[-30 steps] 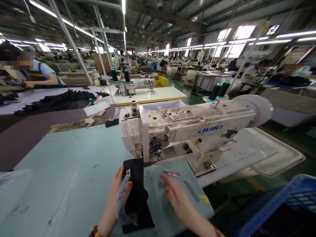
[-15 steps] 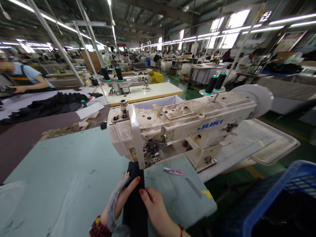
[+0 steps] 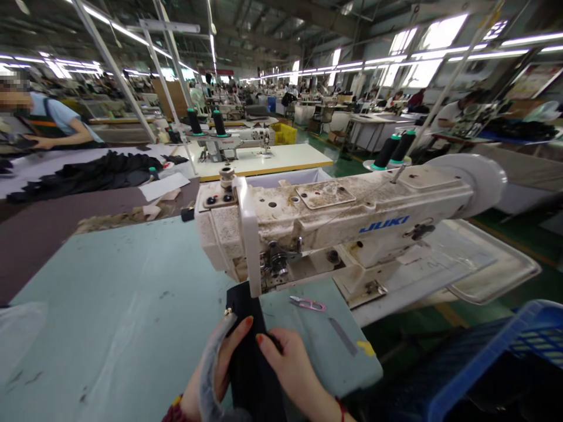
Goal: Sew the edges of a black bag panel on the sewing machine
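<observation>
1. Pale blue-green table (image 3: 141, 281), scuffed with dark marks, spreads under the hands and away to the left.
2. White JUKI sewing machine (image 3: 316, 225), speckled with brown grime, stands across the table just beyond the hands. Its upright white bar (image 3: 250, 240) comes down in front of the work and hides part of its far end.
3. Blue basket (image 3: 479, 356) with dark contents, lower right, well apart from the hands.
4. Right hand (image 3: 292, 360) reaches in from the lower right, red cord at the wrist. Its fingers are curled and its thumb lies over the work's right edge, pinching that edge.
5. Left hand (image 3: 220, 357) lies along the work's left edge, thumb slanting across the top and pressed down on it. The other fingers are mostly hidden, so I cannot tell whether they close underneath.
6. Black piece (image 3: 255, 366), long, flat and matte, lies between the hands, its far end at the machine's head, its near end running out of view.
7. Grey strap (image 3: 206, 381) curves over the left hand from a small gold fitting (image 3: 228, 312) at the black piece's left edge.
8. Pink-handled snips (image 3: 305, 303) lie on the table, right of the work.
9. Grey strip (image 3: 343, 336), flat on the table nearer the corner.
10. Yellow patch (image 3: 366, 349) at the table's right edge.
</observation>
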Demonstrator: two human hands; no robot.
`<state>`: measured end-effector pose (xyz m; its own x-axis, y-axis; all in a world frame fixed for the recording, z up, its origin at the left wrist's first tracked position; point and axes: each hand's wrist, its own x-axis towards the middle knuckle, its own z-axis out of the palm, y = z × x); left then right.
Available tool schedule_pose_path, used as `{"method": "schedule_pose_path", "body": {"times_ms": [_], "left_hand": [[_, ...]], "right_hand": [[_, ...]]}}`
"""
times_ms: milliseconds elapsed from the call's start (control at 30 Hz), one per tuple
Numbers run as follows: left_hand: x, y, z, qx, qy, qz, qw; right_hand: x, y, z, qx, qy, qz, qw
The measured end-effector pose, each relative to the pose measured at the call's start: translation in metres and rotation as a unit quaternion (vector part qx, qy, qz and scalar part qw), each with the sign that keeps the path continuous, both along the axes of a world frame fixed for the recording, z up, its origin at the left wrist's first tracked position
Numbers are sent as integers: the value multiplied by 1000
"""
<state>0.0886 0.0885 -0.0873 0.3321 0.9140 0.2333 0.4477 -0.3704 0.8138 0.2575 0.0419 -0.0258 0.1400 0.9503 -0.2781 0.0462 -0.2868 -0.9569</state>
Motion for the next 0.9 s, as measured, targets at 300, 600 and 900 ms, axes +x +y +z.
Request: {"method": "schedule_pose_path", "body": {"times_ms": [300,600,900], "left_hand": [[1,9,58,-116,-9,-123,986],[-10,18,42,-83,28,-129,988],[10,8,62,-302,-150,-67,939]], "right_hand": [[-4,-6,5,-3,63,-20,998],[-9,-10,0,13,106,-23,994],[-2,-7,2,-7,58,-21,998]]}}
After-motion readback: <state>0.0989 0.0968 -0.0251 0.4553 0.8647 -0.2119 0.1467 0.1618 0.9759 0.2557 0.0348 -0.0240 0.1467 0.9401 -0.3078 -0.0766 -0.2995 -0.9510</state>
